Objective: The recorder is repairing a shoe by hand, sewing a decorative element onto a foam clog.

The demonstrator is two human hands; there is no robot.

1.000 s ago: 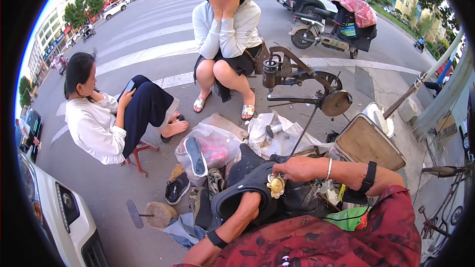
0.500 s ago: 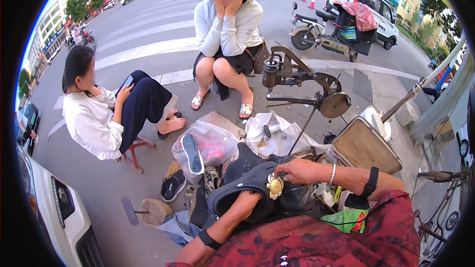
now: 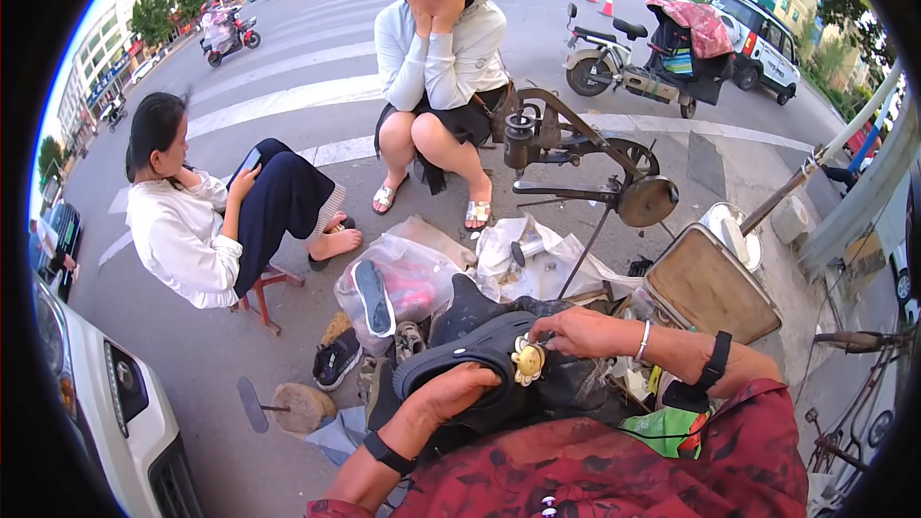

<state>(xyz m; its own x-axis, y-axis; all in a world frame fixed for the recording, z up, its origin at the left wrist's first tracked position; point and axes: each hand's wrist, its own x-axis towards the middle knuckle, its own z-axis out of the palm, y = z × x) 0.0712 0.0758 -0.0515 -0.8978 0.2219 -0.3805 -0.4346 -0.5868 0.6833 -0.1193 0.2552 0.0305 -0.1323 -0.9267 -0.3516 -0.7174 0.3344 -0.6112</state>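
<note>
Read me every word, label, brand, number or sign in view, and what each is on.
No text is clear enough to quote.
Black shoe: no lettering shows.
White van: side marking too small to read.
Storefront signs: too small and blurred.
Green bag: any print is too blurred to read.

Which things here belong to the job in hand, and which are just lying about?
In hand:
dark clog, its opening gripped by the left hand
yellow flower-shaped charm on it, by the fingers of the right hand

Lying or standing by, untouched:
black sneaker
plastic bag
brown tray
metal machine with a wheel
</note>
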